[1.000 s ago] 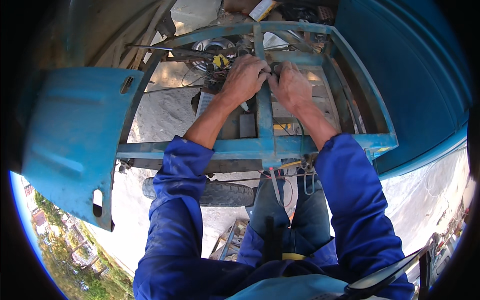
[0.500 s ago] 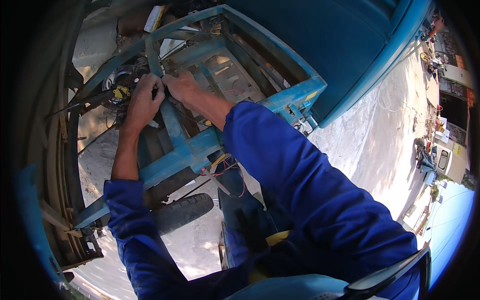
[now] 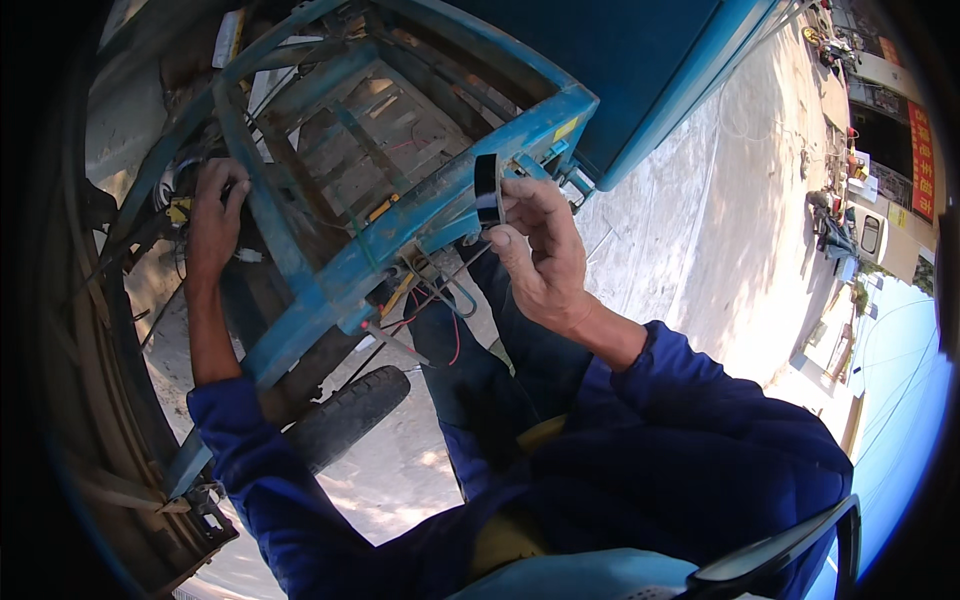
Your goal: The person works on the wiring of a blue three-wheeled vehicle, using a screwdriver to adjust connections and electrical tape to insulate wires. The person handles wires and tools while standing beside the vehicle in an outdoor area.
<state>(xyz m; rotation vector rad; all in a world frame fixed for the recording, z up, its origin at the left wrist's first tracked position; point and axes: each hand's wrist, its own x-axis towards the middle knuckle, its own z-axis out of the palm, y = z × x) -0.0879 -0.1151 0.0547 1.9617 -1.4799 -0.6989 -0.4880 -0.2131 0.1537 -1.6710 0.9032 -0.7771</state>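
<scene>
Between the thumb and fingers of my right hand (image 3: pixel 545 245) is a roll of black tape (image 3: pixel 487 190), raised above the near rail of a blue metal frame (image 3: pixel 345 262). My left hand (image 3: pixel 213 210) is over the left part of the frame, beside a slanting blue bar (image 3: pixel 262 195). Its fingers are bent and drawn together; whatever they pinch is hidden. Close by the left hand sits a yellow part (image 3: pixel 180 210) among dark wiring. Red and dark wires (image 3: pixel 455 340) hang from the near rail, below the tape roll.
A black tyre (image 3: pixel 350 415) lies beneath the frame's near side. On the right a large blue panel (image 3: pixel 650 60) rises beside the frame. Long dark beams (image 3: pixel 95 400) run down the left. Pale sunlit ground (image 3: pixel 690 220) stretches right, toward parked vehicles.
My right hand has left the spot beside my left hand and come back to the right, with the tape roll now showing in it. My left hand remains by the slanting bar.
</scene>
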